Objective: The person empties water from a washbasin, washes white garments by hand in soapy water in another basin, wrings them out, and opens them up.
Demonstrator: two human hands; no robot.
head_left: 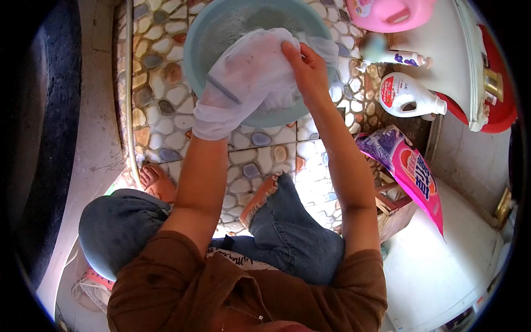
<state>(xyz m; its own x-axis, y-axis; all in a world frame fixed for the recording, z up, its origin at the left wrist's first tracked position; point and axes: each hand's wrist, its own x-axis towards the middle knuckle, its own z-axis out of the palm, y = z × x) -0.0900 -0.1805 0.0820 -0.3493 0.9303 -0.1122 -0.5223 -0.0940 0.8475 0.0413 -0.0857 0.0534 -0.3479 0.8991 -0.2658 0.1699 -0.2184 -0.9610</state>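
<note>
A sheer white cloth (249,72) with a grey strip along it is pulled over my left hand (257,58) like a sleeve, down past the wrist. Through the thin fabric my left hand shows only faintly, so its finger position is unclear. My right hand (310,69) pinches the cloth near its right end, thumb on top and fingers bent. Beneath both hands stands a blue-green basin (194,47) of cloudy, sudsy water, with part of the cloth hanging over its right side.
Right of the basin are a pink jug (392,14), a white detergent bottle (406,94) and a purple-pink detergent pouch (412,174) by a wooden stool (395,213). A thin pipe (129,83) runs along the left of the pebble-patterned floor (265,157). White furniture (442,50) borders the right.
</note>
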